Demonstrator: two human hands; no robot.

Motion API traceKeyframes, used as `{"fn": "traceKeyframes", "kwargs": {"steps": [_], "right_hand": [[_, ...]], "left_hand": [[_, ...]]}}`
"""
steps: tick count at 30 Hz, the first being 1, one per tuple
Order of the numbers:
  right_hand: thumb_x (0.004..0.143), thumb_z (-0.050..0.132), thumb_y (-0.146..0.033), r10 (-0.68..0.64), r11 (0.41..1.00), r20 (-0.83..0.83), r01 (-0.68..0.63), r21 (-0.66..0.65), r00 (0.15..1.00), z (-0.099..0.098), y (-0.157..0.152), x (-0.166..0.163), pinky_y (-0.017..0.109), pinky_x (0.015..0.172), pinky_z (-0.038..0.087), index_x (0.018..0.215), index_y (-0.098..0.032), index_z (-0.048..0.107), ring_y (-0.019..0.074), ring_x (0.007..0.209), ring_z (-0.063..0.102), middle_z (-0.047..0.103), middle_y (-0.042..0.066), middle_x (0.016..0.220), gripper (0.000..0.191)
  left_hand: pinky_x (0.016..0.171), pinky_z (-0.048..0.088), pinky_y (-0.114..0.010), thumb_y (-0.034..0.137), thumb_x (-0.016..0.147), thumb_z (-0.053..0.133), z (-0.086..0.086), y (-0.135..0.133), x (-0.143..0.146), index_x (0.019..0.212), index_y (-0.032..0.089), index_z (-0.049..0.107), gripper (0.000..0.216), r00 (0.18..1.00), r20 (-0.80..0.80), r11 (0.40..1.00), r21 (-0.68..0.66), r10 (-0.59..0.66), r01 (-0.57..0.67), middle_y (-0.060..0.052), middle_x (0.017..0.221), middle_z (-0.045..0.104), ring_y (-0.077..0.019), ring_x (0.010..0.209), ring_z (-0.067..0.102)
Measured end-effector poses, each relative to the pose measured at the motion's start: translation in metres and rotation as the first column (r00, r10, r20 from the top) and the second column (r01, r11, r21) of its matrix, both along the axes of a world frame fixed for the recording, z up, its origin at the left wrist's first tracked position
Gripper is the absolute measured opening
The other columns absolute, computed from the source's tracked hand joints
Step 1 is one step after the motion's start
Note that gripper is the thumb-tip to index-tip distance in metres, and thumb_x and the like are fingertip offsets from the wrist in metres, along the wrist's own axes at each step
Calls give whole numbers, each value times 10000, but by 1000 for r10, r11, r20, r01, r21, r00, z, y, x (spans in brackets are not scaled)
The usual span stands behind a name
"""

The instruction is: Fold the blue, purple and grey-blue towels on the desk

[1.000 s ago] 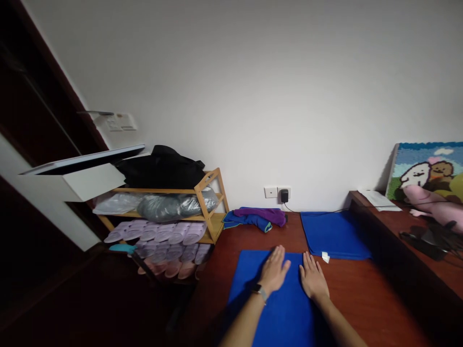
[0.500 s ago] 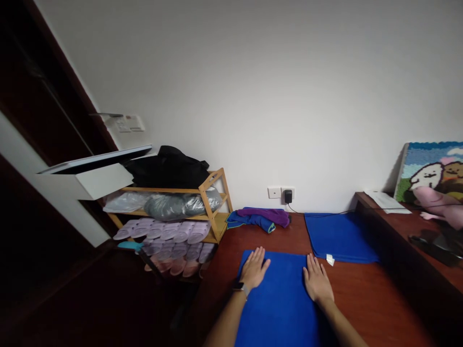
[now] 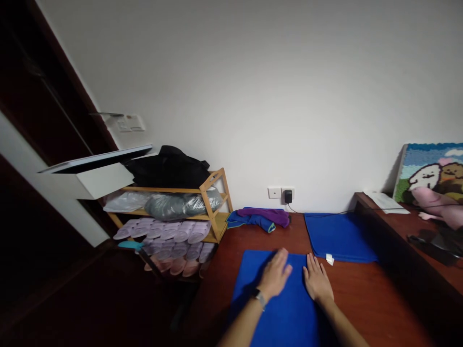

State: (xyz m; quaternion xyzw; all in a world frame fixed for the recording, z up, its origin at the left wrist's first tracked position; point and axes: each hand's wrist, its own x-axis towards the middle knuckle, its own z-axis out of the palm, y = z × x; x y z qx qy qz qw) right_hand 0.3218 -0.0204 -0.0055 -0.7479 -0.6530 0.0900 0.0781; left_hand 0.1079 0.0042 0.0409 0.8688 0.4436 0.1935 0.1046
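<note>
A blue cloth (image 3: pixel 253 270) lies spread flat on the reddish-brown table (image 3: pixel 365 299), running out of view at the bottom. My left hand (image 3: pixel 275 274), with a watch on its wrist, is over the middle of the cloth with fingers stretched out, slightly blurred; whether it touches the cloth I cannot tell. Flat on the cloth's right edge, my right hand (image 3: pixel 317 280) has its fingers extended. Neither hand holds anything. Farther back to the right lies a second blue cloth (image 3: pixel 336 236) with a white tag (image 3: pixel 330 259) at its near edge.
Crumpled blue and purple cloths (image 3: pixel 258 219) lie by the wall. A black plug (image 3: pixel 288 196) sits in the socket, its cable trailing right. To the left stands a wooden rack (image 3: pixel 213 207) with slippers (image 3: pixel 170 231) and a black bag (image 3: pixel 168 168). A raised ledge (image 3: pixel 383 219) borders the right.
My left hand has moved right, from the cloth's left edge to over its middle. My right hand stays in place at the right edge.
</note>
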Motion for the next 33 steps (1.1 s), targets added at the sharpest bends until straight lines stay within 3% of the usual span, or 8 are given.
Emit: {"fn": "traceKeyframes", "kwargs": {"steps": [1, 4, 8, 12, 15, 23, 26, 33], "right_hand": [[1002, 136, -422, 9, 1000, 5, -9, -1, 1000, -1, 0, 1, 416, 1279, 96, 1616, -84, 170, 199, 1576, 113, 167, 64, 1702, 702], [998, 137, -411, 25, 1000, 32, -25, -2, 999, -3, 0, 2, 413, 1276, 95, 1617, -86, 160, 204, 1576, 114, 150, 63, 1704, 700], [1004, 102, -433, 1, 1000, 19, -1, 1, 1000, -2, 0, 1, 403, 1277, 92, 1617, -80, 149, 199, 1576, 118, 160, 63, 1703, 709], [1006, 92, -446, -9, 1000, 19, 8, 5, 1000, -1, -1, 0, 399, 1278, 82, 1619, -89, 147, 193, 1575, 120, 151, 53, 1705, 711], [1008, 94, -440, -8, 1000, 33, 8, -6, 999, 1, -2, -1, 401, 1279, 81, 1618, -85, 140, 197, 1575, 121, 151, 58, 1706, 707], [1010, 71, -433, -57, 998, -13, 56, -18, 998, 17, -9, -6, 396, 1277, 118, 1620, -82, 126, 199, 1576, 90, 125, 47, 1710, 706], [1010, 54, -449, -55, 998, -39, 56, 28, 998, 13, -29, -10, 393, 1282, 110, 1625, -106, 111, 187, 1576, 73, 108, 23, 1712, 706], [1006, 134, -485, -36, 999, -24, 35, -29, 999, 9, -74, -24, 402, 1289, 114, 1614, -82, 167, 222, 1574, 101, 158, 53, 1701, 730]], "left_hand": [[1274, 244, -367, 555, 1063, 180, -6, -11, 21, 1627, 261, 231, 638, 995, -14, 996, -9, -94, 94, -7, 1678, 302, -172, 1547, 258], [1291, 197, -406, 566, 1060, 168, -24, -29, 50, 1633, 255, 200, 652, 991, -46, 991, -57, -123, 121, -24, 1678, 295, -185, 1555, 238], [1289, 194, -471, 567, 1054, 140, -31, -23, 1, 1637, 226, 166, 675, 989, -133, 995, -68, 63, -73, -48, 1686, 249, -226, 1566, 188], [1275, 223, -508, 627, 1033, 157, -29, -14, -80, 1636, 174, 160, 754, 915, -211, 931, -47, 344, -361, -96, 1681, 244, -272, 1561, 195], [1273, 236, -477, 647, 1027, 154, -32, -17, -114, 1631, 144, 190, 787, 877, -212, 896, -16, 432, -445, -105, 1684, 233, -266, 1561, 198], [1262, 257, -491, 627, 1028, 156, -37, -21, -117, 1626, 135, 216, 777, 879, -184, 895, 18, 440, -445, -125, 1673, 265, -276, 1554, 216], [1261, 256, -493, 631, 1024, 150, -37, -18, -117, 1625, 136, 224, 782, 878, -183, 895, 27, 442, -445, -125, 1668, 278, -277, 1552, 222], [1266, 242, -483, 663, 1010, 138, -29, -18, -115, 1607, 118, 286, 822, 870, -205, 889, 6, 449, -458, -126, 1665, 267, -278, 1550, 218]]}}
